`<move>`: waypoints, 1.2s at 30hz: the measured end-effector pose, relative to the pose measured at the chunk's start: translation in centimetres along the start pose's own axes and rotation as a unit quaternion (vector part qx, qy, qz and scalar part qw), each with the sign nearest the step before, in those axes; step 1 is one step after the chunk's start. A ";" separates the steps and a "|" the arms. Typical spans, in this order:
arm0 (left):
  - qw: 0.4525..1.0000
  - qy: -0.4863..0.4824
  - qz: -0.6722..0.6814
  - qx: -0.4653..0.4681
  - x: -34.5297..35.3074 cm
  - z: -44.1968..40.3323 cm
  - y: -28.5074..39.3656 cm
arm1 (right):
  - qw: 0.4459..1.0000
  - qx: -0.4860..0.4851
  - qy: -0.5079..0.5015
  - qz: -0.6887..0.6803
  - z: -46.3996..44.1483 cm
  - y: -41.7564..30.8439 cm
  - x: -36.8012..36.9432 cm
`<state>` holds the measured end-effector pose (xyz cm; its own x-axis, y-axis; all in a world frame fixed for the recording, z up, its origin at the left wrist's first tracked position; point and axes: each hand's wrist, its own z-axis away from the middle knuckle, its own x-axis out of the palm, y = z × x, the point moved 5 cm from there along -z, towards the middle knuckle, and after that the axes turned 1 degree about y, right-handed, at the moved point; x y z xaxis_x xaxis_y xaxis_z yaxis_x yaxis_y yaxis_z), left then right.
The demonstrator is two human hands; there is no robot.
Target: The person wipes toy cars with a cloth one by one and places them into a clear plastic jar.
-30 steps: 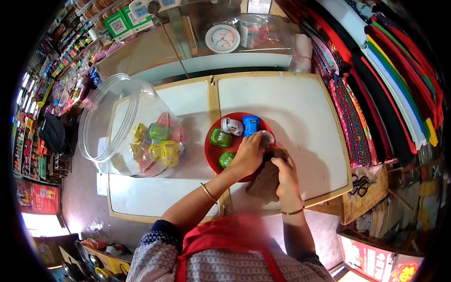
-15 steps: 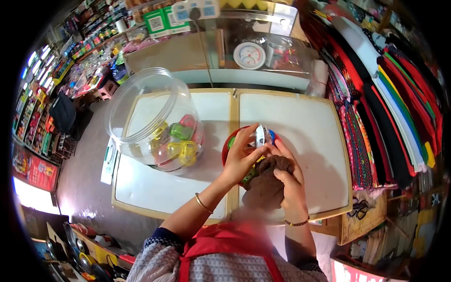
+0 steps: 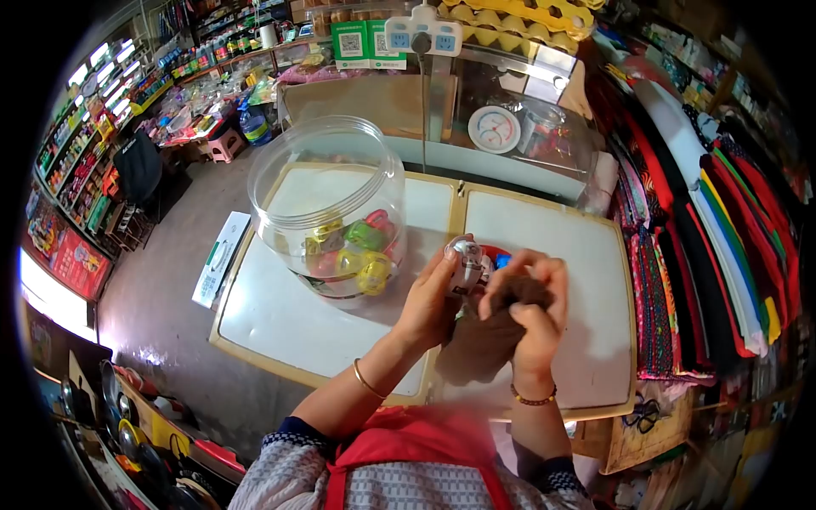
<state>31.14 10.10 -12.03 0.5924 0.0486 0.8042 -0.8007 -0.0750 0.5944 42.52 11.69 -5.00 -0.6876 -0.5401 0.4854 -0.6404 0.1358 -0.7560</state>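
Note:
My left hand (image 3: 427,299) is closed around a small, shiny clear-and-white plastic item (image 3: 465,265); its exact kind I cannot make out. Just to the right, my right hand (image 3: 541,316) grips a bunched brown cloth (image 3: 478,347), which hangs down over the table. Behind both hands a red bowl (image 3: 491,252) shows only in part, with something blue inside it. To the left stands a big clear plastic jar (image 3: 280,242), lidless, with several small yellow, green and red plastic pieces (image 3: 365,236) at its bottom.
The white table (image 3: 280,319) has a tan rim. Behind it is a glass counter with a round dial gauge (image 3: 494,129) and a power strip (image 3: 422,36). Folded fabrics (image 3: 680,229) are stacked along the right. Stocked shelves line the left, beyond the floor.
My left hand has lifted the small plastic item away from the bowl, tilting it upward. The right hand's fingers have curled further into the cloth. The whole view has shifted.

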 end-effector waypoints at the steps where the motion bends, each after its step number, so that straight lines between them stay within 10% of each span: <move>1: 0.998 0.028 -0.037 0.035 0.0 0.1 0.3 | 0.999 -0.038 0.022 0.004 -0.2 -1.0 0.2; 3: 0.998 0.020 -0.051 0.045 0.3 0.6 0.2 | 0.992 -0.117 0.009 -0.036 -0.7 -1.2 0.1; 6: 0.883 0.004 -0.367 0.291 3.4 3.6 1.8 | 0.849 -0.218 -0.069 0.476 -0.8 -1.0 3.0; 15: 0.937 -0.006 -0.291 0.192 2.8 3.5 2.8 | 0.824 -0.257 -0.147 0.484 3.4 1.8 2.9; 21: 0.939 -0.023 -0.282 0.198 2.8 4.0 2.1 | 0.905 -0.152 -0.093 0.387 0.3 -0.1 2.9; 29: 0.965 -0.030 -0.192 0.175 4.3 4.9 4.4 | 0.799 -0.337 -0.128 0.482 4.1 1.6 3.5; 36: 0.865 -0.115 -0.440 0.211 5.4 5.6 4.6 | 0.954 -0.132 -0.037 0.266 1.0 -1.1 2.7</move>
<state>31.20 4.48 -5.00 0.9970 0.0770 -0.0097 0.0448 -0.4692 0.8820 41.67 9.20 -3.33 -0.9194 -0.3926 0.0236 -0.2779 0.6059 -0.7455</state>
